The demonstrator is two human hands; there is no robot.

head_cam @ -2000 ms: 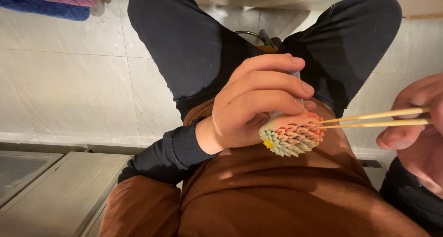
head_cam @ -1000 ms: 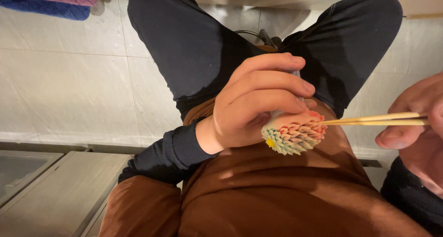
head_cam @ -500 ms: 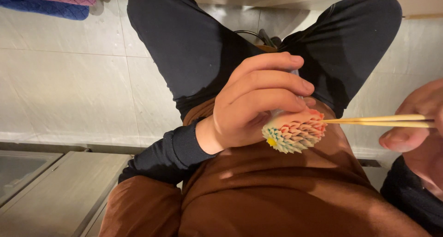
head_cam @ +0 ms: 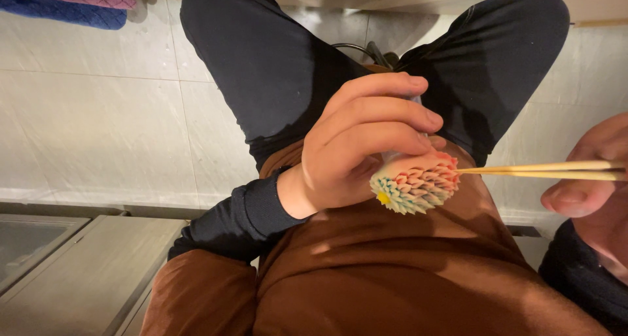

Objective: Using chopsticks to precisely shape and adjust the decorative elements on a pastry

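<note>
My left hand (head_cam: 356, 140) is curled around a small folded-paper model (head_cam: 415, 182) made of many pastel wedges in pink, orange, blue and yellow, held over my lap. My right hand (head_cam: 592, 185), at the right edge, pinches a pair of thin wooden sticks (head_cam: 543, 171). The sticks lie level and their tips reach the right side of the paper model. Part of the model is hidden behind my left fingers.
My legs in dark trousers (head_cam: 275, 68) stretch over a pale tiled floor (head_cam: 91, 127). A brown garment (head_cam: 392, 270) covers my lap. Blue and pink cloths (head_cam: 65, 6) lie at the top left. A grey surface edge (head_cam: 72, 270) sits at the lower left.
The sticks have drawn back slightly to the right along with my right hand, with their tips still at the model. My left hand and the paper model stay almost still.
</note>
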